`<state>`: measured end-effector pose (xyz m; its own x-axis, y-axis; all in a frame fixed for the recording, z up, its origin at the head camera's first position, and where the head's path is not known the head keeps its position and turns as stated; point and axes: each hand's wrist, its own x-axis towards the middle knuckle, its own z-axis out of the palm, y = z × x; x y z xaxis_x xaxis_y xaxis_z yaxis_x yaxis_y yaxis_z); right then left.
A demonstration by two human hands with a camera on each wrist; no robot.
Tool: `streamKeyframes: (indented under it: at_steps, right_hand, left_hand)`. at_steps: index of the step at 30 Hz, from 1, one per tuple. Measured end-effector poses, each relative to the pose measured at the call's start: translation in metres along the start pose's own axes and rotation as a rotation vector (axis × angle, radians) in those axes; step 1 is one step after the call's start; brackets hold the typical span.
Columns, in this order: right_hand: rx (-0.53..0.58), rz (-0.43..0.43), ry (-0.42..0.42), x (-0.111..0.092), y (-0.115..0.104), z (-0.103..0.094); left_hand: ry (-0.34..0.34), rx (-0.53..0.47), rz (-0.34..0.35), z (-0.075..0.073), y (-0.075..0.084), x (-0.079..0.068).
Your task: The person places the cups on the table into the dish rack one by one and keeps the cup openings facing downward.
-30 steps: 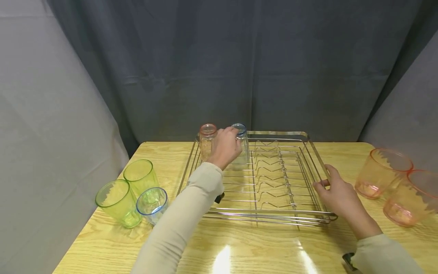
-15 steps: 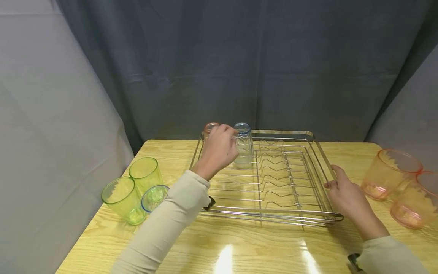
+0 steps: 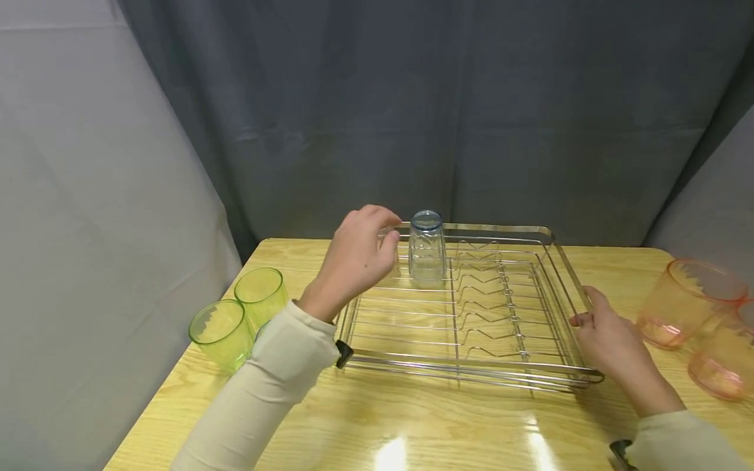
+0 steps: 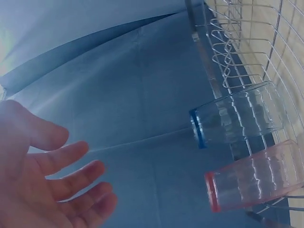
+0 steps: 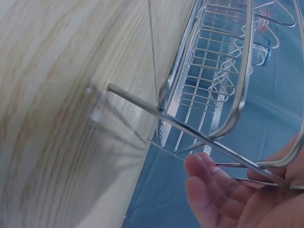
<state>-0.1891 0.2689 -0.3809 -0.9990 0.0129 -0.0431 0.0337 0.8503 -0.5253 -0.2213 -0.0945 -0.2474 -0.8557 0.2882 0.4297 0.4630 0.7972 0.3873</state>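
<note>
My left hand (image 3: 356,255) hovers above the left part of a wire dish rack (image 3: 501,228), its fingers relaxed and holding nothing. Just right of it, a clear blue-rimmed glass (image 3: 427,252) stands upside down on the wires. Beside that one, a red-rimmed glass (image 4: 256,183) shows in the left wrist view; in the head view my left hand covers it. With curled fingers, my right hand (image 3: 612,340) holds the right side of the rack, and the right wrist view has these fingers (image 5: 204,194) around the metal rail.
Two green glasses (image 3: 220,333) stand at the table's left, with another glass mostly hidden behind my left sleeve (image 3: 277,366). Two orange cups (image 3: 686,307) stand to the right of the rack. A dark curtain (image 3: 353,118) hangs behind the wooden table (image 3: 471,425).
My left hand has let go of the glasses' area, drawing left and its fingers loosening, while the blue-rimmed glass stays on the rack. My right hand keeps holding the rack's side.
</note>
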Motion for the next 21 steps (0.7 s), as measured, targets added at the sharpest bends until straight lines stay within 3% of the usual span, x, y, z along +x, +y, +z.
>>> streamKeyframes:
  at_steps: [4,8,15,21]
  right_hand:
    - [0.006,-0.002,-0.006,0.001,0.001,0.0]
    - [-0.005,0.007,-0.004,0.001,0.004,-0.002]
    - [-0.014,-0.009,-0.001,0.005,0.004,-0.002]
    - [-0.03,-0.004,-0.01,0.006,0.004,-0.004]
  left_hand:
    - [0.009,0.009,-0.023,-0.007,-0.004,-0.018]
    - [0.015,0.013,-0.088,-0.001,-0.015,-0.037]
    - [0.04,-0.009,-0.245,0.019,-0.041,-0.066]
    - [0.014,-0.021,-0.374,0.045,-0.055,-0.074]
